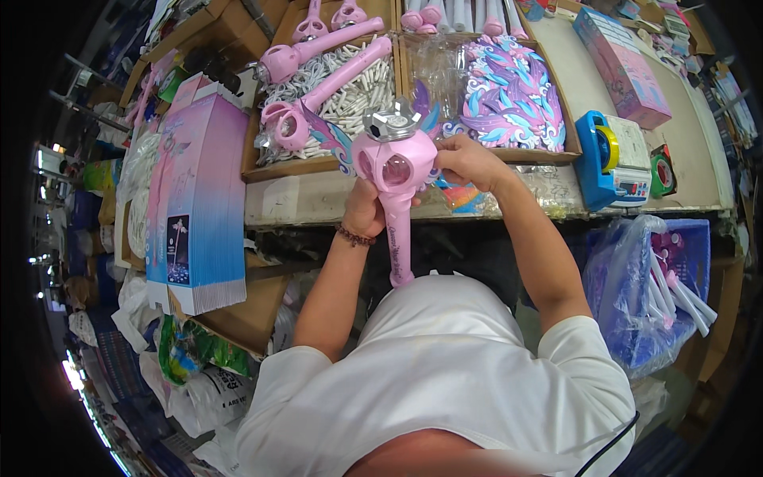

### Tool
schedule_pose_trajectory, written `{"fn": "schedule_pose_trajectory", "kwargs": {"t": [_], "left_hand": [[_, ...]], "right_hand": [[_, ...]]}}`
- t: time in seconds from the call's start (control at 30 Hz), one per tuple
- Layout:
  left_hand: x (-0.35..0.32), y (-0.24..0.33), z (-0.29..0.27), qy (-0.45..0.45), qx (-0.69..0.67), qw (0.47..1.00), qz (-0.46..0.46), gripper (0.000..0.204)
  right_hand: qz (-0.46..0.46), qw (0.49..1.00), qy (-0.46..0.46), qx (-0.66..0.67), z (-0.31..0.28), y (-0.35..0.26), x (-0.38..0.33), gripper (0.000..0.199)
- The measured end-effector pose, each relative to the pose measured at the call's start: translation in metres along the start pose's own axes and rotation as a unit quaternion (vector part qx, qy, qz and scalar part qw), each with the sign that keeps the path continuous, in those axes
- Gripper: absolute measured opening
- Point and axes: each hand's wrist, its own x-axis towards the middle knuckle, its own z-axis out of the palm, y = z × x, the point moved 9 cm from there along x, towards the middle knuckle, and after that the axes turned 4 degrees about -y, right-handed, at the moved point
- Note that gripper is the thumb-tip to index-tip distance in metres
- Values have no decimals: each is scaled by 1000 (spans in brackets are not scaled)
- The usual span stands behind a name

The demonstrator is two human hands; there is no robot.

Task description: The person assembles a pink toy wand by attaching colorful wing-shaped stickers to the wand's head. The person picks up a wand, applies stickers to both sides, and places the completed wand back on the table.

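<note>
Upright in front of my body is a pink toy wand (403, 230), its round head pierced by windows and topped with a silver faceted piece (391, 119). My left hand (364, 209) is closed around the wand just below the head. A purple and blue wing (331, 140) sticks out from the head's left side. On the other side, my right hand (470, 163) has its fingers bent and pressed together at a second wing (430, 111); the fingertips are partly hidden by the head.
Behind the wand, cardboard trays hold pink wands (342, 75) over white corded parts (350, 107) and a pile of wings (513, 99). A blue tape dispenser (592, 171) stands right, above a blue crate (690, 246) with wand parts. Flat printed boxes (203, 195) are stacked left.
</note>
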Motion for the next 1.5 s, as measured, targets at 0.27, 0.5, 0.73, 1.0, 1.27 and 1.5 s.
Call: {"fn": "schedule_pose_trajectory", "kwargs": {"t": [0.27,0.5,0.73,1.0,1.27,1.5], "left_hand": [[-5,10,0,0,-5,999,32,86],[-5,19,-18,40,-53,995,70,84],[-3,10,-22,38,-9,998,46,90],[-7,2,-6,47,64,996,30,94],[-12,-12,-6,54,87,995,18,90],[-14,-11,2,74,122,990,-14,93]], "right_hand": [[-121,960,244,68,-43,3,-20,17],[-262,922,273,82,8,-14,-37,17],[-311,907,282,41,25,-22,-41,10],[-259,940,216,-44,34,-30,-51,3],[-245,940,238,22,35,-18,-59,1],[-244,924,287,66,37,6,-58,7]]}}
